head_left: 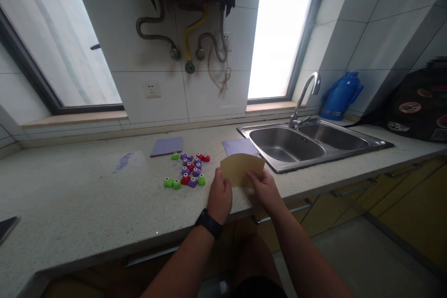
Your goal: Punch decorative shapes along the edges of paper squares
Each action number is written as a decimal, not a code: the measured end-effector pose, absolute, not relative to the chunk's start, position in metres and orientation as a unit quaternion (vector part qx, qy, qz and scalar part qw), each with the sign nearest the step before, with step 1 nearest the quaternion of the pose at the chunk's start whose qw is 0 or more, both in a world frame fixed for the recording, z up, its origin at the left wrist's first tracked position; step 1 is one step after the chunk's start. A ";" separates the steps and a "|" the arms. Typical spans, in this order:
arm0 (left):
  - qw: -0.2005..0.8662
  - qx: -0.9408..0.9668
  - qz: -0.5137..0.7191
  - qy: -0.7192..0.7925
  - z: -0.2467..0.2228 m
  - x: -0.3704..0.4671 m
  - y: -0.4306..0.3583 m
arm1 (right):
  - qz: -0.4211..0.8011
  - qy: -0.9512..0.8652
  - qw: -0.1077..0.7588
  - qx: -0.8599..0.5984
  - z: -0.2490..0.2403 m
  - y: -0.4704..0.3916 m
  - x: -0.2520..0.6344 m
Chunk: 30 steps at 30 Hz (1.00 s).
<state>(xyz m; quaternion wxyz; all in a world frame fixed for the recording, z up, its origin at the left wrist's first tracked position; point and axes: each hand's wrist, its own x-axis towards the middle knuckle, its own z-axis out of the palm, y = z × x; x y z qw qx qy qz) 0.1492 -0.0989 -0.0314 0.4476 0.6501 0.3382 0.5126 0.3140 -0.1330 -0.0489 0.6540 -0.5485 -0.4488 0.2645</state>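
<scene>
Free room above punches (189, 166), beside paper (240, 166)

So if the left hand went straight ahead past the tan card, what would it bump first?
Probably the purple sheet lying beyond the tan card. The height of the left hand is hard to judge, so it might pass over.

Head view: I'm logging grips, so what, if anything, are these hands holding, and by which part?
A thin tan sheet with a bowed top edge: the left hand holds its lower left side, the right hand its lower right.
</scene>
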 end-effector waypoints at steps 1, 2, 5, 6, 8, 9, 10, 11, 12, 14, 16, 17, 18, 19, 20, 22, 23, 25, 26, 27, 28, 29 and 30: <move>0.449 0.654 0.509 0.334 -0.028 0.146 -0.098 | 0.259 -0.452 0.652 -0.550 -0.047 -0.134 0.314; 0.451 0.659 0.504 0.329 -0.024 0.142 -0.096 | 0.256 -0.456 0.651 -0.550 -0.043 -0.135 0.314; 0.463 0.666 0.495 0.311 -0.011 0.126 -0.089 | 0.282 -0.481 0.642 -0.527 -0.027 -0.139 0.310; 0.468 0.665 0.494 0.307 -0.007 0.119 -0.086 | 0.307 -0.490 0.634 -0.514 -0.021 -0.140 0.308; 0.481 0.661 0.489 0.304 0.003 0.104 -0.079 | 0.353 -0.503 0.611 -0.498 -0.010 -0.139 0.301; 0.489 0.659 0.484 0.304 0.008 0.095 -0.075 | 0.368 -0.510 0.600 -0.495 -0.006 -0.138 0.297; 0.497 0.658 0.476 0.305 0.014 0.086 -0.071 | 0.377 -0.514 0.590 -0.495 -0.002 -0.135 0.292; 0.505 0.658 0.466 0.308 0.019 0.077 -0.065 | 0.385 -0.518 0.583 -0.494 0.002 -0.131 0.286; 0.511 0.659 0.455 0.312 0.025 0.066 -0.059 | 0.395 -0.518 0.578 -0.491 0.007 -0.125 0.280; 0.516 0.662 0.435 0.327 0.033 0.042 -0.041 | 0.423 -0.505 0.573 -0.487 0.016 -0.109 0.267; 0.502 0.664 0.424 0.356 0.036 0.011 -0.018 | 0.447 -0.484 0.570 -0.491 0.027 -0.086 0.254; 0.486 0.666 0.423 0.376 0.035 -0.006 -0.004 | 0.456 -0.471 0.567 -0.498 0.033 -0.072 0.247; 0.462 0.668 0.426 0.399 0.031 -0.025 0.010 | 0.462 -0.463 0.562 -0.505 0.039 -0.057 0.241; 0.431 0.669 0.431 0.425 0.025 -0.043 0.023 | 0.466 -0.458 0.557 -0.512 0.044 -0.040 0.234; 0.393 0.673 0.434 0.452 0.016 -0.061 0.035 | 0.469 -0.452 0.551 -0.522 0.048 -0.021 0.228; 0.329 0.694 0.417 0.486 -0.003 -0.093 0.053 | 0.473 -0.443 0.534 -0.544 0.054 0.018 0.214; 0.302 0.708 0.407 0.493 -0.014 -0.106 0.059 | 0.471 -0.441 0.524 -0.556 0.055 0.038 0.207; 0.264 0.737 0.383 0.491 -0.031 -0.122 0.066 | 0.465 -0.440 0.501 -0.582 0.054 0.077 0.192; 0.253 0.750 0.370 0.486 -0.038 -0.127 0.069 | 0.461 -0.441 0.491 -0.594 0.052 0.096 0.185; 0.244 0.762 0.359 0.481 -0.043 -0.129 0.071 | 0.455 -0.441 0.482 -0.605 0.050 0.113 0.177; 0.236 0.772 0.350 0.475 -0.047 -0.130 0.073 | 0.450 -0.442 0.473 -0.615 0.047 0.130 0.170; 0.230 0.781 0.342 0.469 -0.049 -0.130 0.076 | 0.445 -0.443 0.465 -0.625 0.044 0.146 0.163; 0.224 0.789 0.335 0.464 -0.050 -0.129 0.078 | 0.440 -0.443 0.456 -0.635 0.041 0.160 0.157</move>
